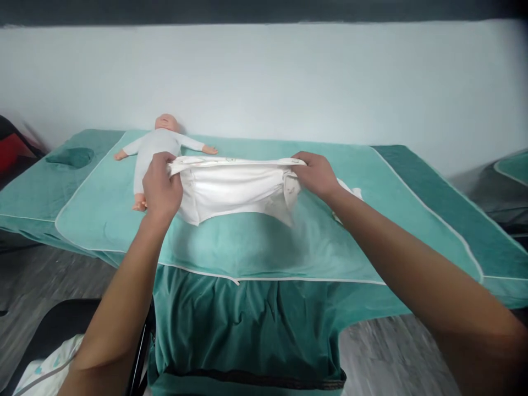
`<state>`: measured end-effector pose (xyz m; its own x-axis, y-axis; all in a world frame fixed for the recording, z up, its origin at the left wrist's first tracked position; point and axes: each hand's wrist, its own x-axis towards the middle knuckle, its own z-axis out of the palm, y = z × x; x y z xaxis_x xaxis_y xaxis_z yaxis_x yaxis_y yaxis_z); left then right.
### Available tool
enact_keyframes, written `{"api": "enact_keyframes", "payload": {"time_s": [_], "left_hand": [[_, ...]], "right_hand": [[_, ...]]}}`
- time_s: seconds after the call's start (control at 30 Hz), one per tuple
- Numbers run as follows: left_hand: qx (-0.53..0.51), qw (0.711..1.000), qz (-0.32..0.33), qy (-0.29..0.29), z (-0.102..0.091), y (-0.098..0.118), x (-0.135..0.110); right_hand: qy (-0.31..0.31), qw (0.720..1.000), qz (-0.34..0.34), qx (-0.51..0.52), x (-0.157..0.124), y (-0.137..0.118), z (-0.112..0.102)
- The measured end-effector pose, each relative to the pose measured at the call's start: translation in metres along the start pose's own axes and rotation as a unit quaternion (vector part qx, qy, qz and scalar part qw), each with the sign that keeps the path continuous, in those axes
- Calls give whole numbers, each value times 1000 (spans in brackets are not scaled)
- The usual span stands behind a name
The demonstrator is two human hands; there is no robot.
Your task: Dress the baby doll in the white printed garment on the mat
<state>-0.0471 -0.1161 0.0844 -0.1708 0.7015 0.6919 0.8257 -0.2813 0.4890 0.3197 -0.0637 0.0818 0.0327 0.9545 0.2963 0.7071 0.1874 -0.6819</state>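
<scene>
Through the head camera, I see both hands pinching one thing: a thin white cloth garment with a faintly printed edge. The left hand grips one end of its top edge, the right hand the other, and I judge they stand apart to keep that edge taut while the rest hangs loose. It seems lifted off the light-green fabric mat below (a soft shadow suggests so).

Just beyond the left hand, a pink-skinned baby doll in a white suit lies on its back with arms spread, perhaps set aside to leave the middle free. Partly hidden behind the right forearm is a crumpled white cloth. A dark-green padded bed carries it all.
</scene>
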Motion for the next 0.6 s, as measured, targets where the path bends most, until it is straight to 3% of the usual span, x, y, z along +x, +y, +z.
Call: {"api": "enact_keyframes", "payload": {"time_s": [0.17,0.27,0.37,0.43,0.5,0.57,0.6], "left_hand": [[-31,997,-71,-4,-2,3,4],[1,993,-100,-61,0,5,14],[86,979,-121,-138,13,3,25],[135,969,-131,-163,30,1,26],[168,965,-113,-170,51,3,16],[190,965,-46,-176,75,10,-4],[190,962,-2,-196,87,15,-18]], "right_hand": [[-78,997,11,2,0,8,-34],[-137,990,24,3,15,15,-53],[-217,974,33,-52,36,20,-55],[-235,961,39,-143,43,21,-40],[-197,951,35,-237,35,19,-11],[-144,955,9,-259,11,15,31],[-113,956,-57,-265,-5,14,54]]}}
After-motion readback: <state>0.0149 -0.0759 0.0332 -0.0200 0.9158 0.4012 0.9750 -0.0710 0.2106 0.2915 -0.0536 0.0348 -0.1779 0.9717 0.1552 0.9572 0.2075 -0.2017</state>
